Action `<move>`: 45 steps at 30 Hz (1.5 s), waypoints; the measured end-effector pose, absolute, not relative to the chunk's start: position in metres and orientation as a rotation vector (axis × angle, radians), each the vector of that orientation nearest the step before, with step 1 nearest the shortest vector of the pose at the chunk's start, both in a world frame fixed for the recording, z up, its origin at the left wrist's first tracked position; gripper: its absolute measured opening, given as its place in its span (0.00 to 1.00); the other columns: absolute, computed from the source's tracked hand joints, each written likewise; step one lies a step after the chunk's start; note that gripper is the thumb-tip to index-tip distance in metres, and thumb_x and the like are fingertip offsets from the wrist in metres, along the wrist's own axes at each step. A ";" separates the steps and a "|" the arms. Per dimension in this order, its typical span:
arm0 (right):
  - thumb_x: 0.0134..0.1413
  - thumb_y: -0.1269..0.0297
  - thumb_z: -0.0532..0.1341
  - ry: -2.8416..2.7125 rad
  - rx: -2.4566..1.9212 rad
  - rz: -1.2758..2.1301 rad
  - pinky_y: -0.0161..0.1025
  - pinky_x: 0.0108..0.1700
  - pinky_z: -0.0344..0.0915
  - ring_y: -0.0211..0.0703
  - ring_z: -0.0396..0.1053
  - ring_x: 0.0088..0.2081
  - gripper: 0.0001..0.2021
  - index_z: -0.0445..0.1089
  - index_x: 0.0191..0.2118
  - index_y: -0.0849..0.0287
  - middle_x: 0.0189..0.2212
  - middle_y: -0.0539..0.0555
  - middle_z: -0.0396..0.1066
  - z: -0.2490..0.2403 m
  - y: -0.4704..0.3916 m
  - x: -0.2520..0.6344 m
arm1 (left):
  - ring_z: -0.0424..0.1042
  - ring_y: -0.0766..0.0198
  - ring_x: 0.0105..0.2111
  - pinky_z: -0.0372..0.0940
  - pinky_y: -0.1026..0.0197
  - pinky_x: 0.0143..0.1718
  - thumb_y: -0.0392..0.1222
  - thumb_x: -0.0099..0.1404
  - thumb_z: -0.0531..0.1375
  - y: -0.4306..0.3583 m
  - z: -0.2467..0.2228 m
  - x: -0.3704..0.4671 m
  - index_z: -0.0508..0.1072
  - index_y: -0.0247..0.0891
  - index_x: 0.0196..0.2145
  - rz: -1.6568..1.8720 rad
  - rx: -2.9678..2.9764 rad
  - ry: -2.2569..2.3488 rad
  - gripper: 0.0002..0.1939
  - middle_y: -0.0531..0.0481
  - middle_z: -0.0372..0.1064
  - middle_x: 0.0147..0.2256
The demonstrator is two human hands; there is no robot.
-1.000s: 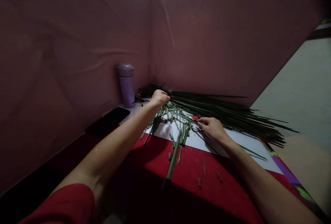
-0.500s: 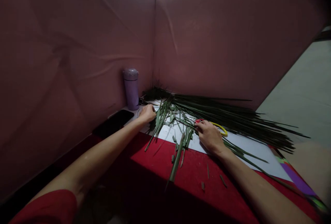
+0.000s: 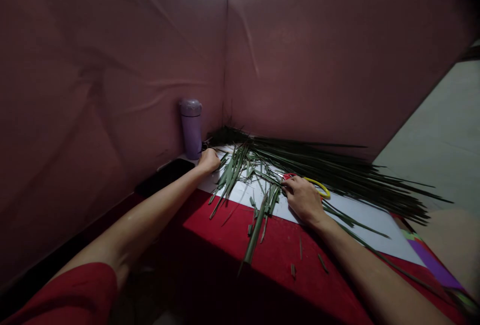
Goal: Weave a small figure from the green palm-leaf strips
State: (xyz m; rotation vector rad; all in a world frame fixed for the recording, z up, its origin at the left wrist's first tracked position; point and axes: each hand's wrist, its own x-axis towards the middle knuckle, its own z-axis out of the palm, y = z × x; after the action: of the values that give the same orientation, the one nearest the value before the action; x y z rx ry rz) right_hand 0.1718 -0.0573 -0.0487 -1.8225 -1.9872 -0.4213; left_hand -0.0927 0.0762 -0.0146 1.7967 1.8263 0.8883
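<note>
Long green leaf strips (image 3: 322,165) lie in a bundle across the back of a white board (image 3: 378,220). Short cut pieces (image 3: 234,167) are scattered at its left part. My left hand (image 3: 210,160) is closed at the board's left end, beside the bottle; what it holds, if anything, is hidden. My right hand (image 3: 303,197) rests on the board with bent fingers against the red and yellow scissors (image 3: 318,187) and leaf ends; its grip is unclear.
A purple bottle (image 3: 192,132) stands at the back left, with a dark flat object (image 3: 165,177) nearer. Pink walls meet behind. Leaf scraps lie on the red cloth (image 3: 270,275) in front.
My left hand has moved a little left and back, away from the cut leaf pieces and toward the bottle. My right hand has hardly moved.
</note>
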 end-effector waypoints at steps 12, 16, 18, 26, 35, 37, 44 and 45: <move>0.52 0.67 0.55 -1.948 -1.804 -0.396 0.38 0.37 0.54 0.45 0.63 0.37 0.08 0.71 0.35 0.56 0.34 0.55 0.68 -0.052 -0.055 0.174 | 0.67 0.63 0.25 0.56 0.65 0.25 0.29 0.44 0.60 0.072 0.006 -0.089 0.66 0.34 0.15 1.046 1.694 1.649 0.06 0.49 0.63 0.16; 0.52 0.67 0.54 -1.832 -1.673 -0.348 0.39 0.39 0.55 0.46 0.62 0.38 0.08 0.70 0.33 0.58 0.34 0.56 0.68 -0.047 -0.057 0.173 | 0.58 0.72 0.15 0.51 0.67 0.18 0.29 0.49 0.57 0.051 0.015 -0.071 0.69 0.32 0.21 1.022 1.608 1.375 0.03 0.53 0.60 0.15; 0.53 0.64 0.53 -1.734 -1.533 -0.221 0.39 0.39 0.56 0.45 0.63 0.37 0.09 0.70 0.31 0.59 0.32 0.55 0.68 -0.040 -0.059 0.170 | 0.59 0.73 0.16 0.52 0.68 0.18 0.29 0.49 0.58 0.030 0.019 -0.055 0.69 0.32 0.22 0.993 1.581 1.250 0.02 0.51 0.63 0.18; 0.50 0.53 0.56 -1.448 -1.164 0.591 0.32 0.19 0.50 0.33 0.52 0.17 0.18 0.58 0.18 0.59 0.12 0.45 0.54 -0.025 -0.070 0.144 | 0.51 0.75 0.11 0.45 0.68 0.13 0.33 0.50 0.55 -0.045 -0.005 0.017 0.66 0.34 0.16 0.852 1.586 0.903 0.07 0.57 0.53 0.11; 0.40 0.52 0.63 -1.159 -1.135 0.926 0.28 0.14 0.46 0.29 0.51 0.14 0.17 0.64 0.22 0.62 0.14 0.45 0.58 -0.033 -0.067 0.145 | 0.66 0.69 0.21 0.56 0.68 0.21 0.35 0.50 0.54 0.012 0.023 -0.031 0.74 0.34 0.28 0.677 2.229 1.313 0.10 0.49 0.69 0.22; 0.40 0.52 0.64 -1.142 -1.152 0.952 0.28 0.13 0.46 0.28 0.51 0.13 0.17 0.64 0.22 0.62 0.12 0.45 0.58 -0.035 -0.066 0.145 | 0.68 0.65 0.26 0.58 0.66 0.26 0.34 0.49 0.55 0.032 0.026 -0.047 0.74 0.35 0.29 0.671 2.228 1.574 0.10 0.46 0.70 0.26; 0.41 0.50 0.62 -1.113 -1.190 0.990 0.27 0.10 0.45 0.29 0.50 0.09 0.17 0.61 0.20 0.60 0.09 0.43 0.57 -0.042 -0.064 0.146 | 0.69 0.54 0.32 0.59 0.62 0.29 0.32 0.41 0.61 0.066 -0.006 -0.061 0.71 0.31 0.23 0.553 2.084 1.842 0.06 0.38 0.70 0.28; 0.41 0.50 0.62 -1.119 -1.184 0.988 0.28 0.10 0.46 0.29 0.50 0.09 0.17 0.60 0.20 0.60 0.09 0.43 0.57 -0.043 -0.064 0.146 | 0.69 0.54 0.32 0.60 0.62 0.28 0.33 0.40 0.61 0.068 -0.009 -0.060 0.71 0.31 0.23 0.549 2.057 1.860 0.07 0.39 0.70 0.27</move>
State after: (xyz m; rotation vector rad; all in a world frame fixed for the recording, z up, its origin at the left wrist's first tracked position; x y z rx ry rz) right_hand 0.1464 -0.0636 -0.0427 -1.1844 -1.1186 0.9883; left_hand -0.0599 0.0684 -0.0094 2.0567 1.8596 0.5489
